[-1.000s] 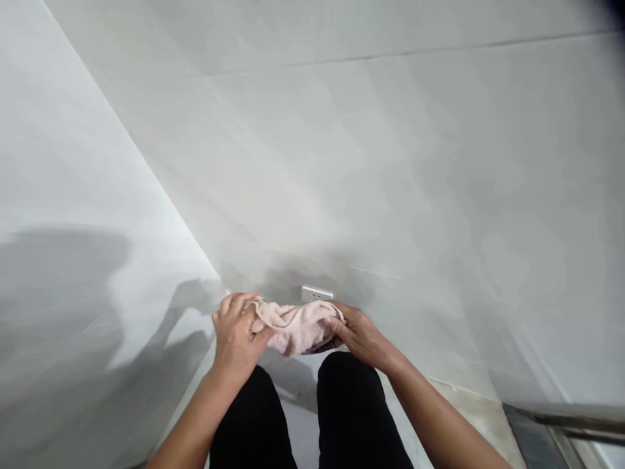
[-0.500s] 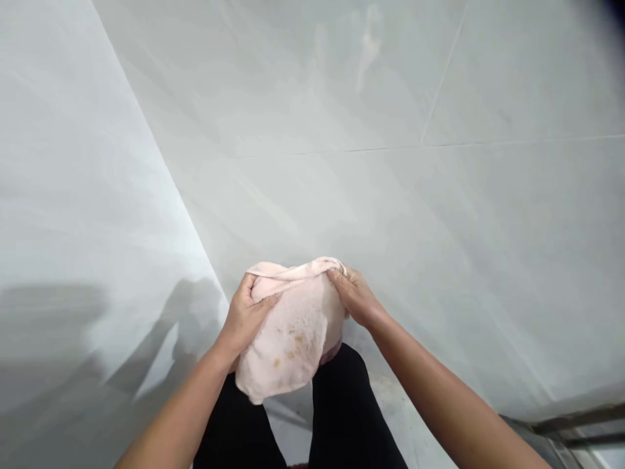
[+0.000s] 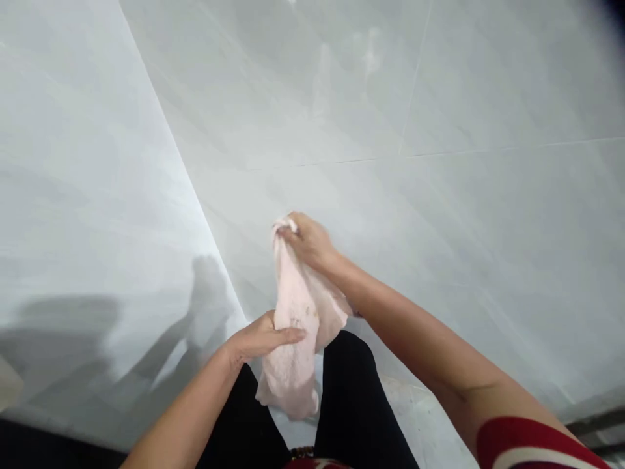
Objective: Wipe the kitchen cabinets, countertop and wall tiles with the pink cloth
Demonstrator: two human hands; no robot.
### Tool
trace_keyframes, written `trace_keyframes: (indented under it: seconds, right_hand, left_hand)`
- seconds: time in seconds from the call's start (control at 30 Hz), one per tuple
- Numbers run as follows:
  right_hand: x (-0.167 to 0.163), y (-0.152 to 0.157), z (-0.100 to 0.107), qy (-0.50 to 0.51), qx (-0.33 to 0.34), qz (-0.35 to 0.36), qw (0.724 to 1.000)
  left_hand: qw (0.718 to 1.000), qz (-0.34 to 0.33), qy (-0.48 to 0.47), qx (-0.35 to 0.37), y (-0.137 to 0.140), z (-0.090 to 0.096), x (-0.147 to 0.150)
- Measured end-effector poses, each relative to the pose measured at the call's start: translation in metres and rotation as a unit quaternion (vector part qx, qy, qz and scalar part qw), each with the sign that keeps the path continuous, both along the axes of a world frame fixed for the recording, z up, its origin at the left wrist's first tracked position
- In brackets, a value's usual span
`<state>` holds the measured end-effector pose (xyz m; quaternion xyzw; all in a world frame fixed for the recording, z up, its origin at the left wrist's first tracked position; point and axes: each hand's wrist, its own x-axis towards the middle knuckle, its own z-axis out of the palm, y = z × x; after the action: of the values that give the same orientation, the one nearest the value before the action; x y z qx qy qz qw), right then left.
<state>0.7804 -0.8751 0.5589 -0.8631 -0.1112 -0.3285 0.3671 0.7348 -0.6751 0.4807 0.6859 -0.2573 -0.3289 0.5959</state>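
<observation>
Corner of a room: pale grey, faintly veined left wall (image 3: 73, 182) meets the facing wall (image 3: 415, 228) at a slanting edge; thin joint lines cross the latter. Shadow (image 3: 73, 332) of the person spreads low on the left wall. Lower left, a dark strip (image 3: 53, 449), nature unclear. Lower right, dark bars (image 3: 600, 426), cut off by the frame. Pale floor (image 3: 405, 404) shows beside the black trousers (image 3: 351, 397); the legs block much of it. Red sleeve (image 3: 532, 440) with a white band on the right arm.

Pale pink cloth (image 3: 295, 293) hangs between the hands, in front of the facing wall, its lower end over the gap between the legs. Small brownish marks on it. Right hand (image 3: 308, 240) pinches the bunched upper end; fingertips partly hidden. Left hand (image 3: 266, 335) grips lower down, thumb across the front, fingers behind and out of sight.
</observation>
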Motion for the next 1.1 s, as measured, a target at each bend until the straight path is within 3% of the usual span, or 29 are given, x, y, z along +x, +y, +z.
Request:
trace_keyframes:
  seconds: [0.1, 0.17, 0.23, 0.3, 0.37, 0.47, 0.53, 0.63, 0.77, 0.87, 0.97, 1.03, 1.1]
  right_hand:
    - [0.006, 0.006, -0.031, 0.073, -0.077, 0.013, 0.994]
    - [-0.009, -0.003, -0.063, 0.107, -0.037, 0.015, 0.993]
    - [-0.037, -0.017, -0.1, 0.18, 0.039, 0.079, 0.98]
    - [-0.069, -0.025, -0.136, 0.273, 0.089, 0.201, 0.937]
    - [-0.094, -0.023, -0.164, 0.299, 0.133, 0.291, 0.899]
    - [-0.106, -0.009, -0.183, 0.232, 0.244, 0.305, 0.891]
    - [-0.099, 0.0, -0.185, 0.204, 0.312, 0.27, 0.888]
    - [-0.087, 0.009, -0.187, 0.241, 0.373, 0.219, 0.869]
    - [-0.085, 0.016, -0.194, 0.299, 0.383, 0.281, 0.828]
    - [-0.084, 0.0, -0.182, 0.239, 0.379, 0.233, 0.863]
    - [-0.078, -0.037, -0.149, 0.18, 0.386, 0.116, 0.897]
    - [-0.074, -0.058, -0.122, 0.156, 0.38, 0.062, 0.91]
    - [-0.071, -0.069, -0.097, 0.155, 0.305, 0.036, 0.939]
  left_hand:
    - [0.973, 0.172, 0.084, -0.128, -0.005, -0.008, -0.005]
    - [0.943, 0.246, 0.114, -0.193, -0.004, -0.01, -0.004]
    - [0.921, 0.289, 0.131, -0.227, -0.001, -0.01, -0.002]
    - [0.909, 0.307, 0.138, -0.245, -0.002, -0.011, -0.002]
    - [0.909, 0.297, 0.142, -0.255, -0.006, -0.013, -0.002]
    - [0.921, 0.246, 0.159, -0.258, -0.016, -0.012, -0.004]
    - [0.929, 0.212, 0.166, -0.255, -0.02, -0.007, -0.005]
    - [0.939, 0.182, 0.155, -0.248, -0.021, 0.005, -0.004]
    - [0.962, 0.147, 0.125, -0.196, -0.012, 0.015, 0.001]
    - [0.981, 0.139, 0.08, -0.107, 0.002, 0.014, 0.01]
    - [0.989, 0.128, 0.075, -0.021, 0.02, 0.009, 0.018]
    - [0.987, 0.128, 0.093, 0.002, 0.03, 0.005, 0.023]
    - [0.983, 0.156, 0.091, -0.016, 0.037, 0.003, 0.026]
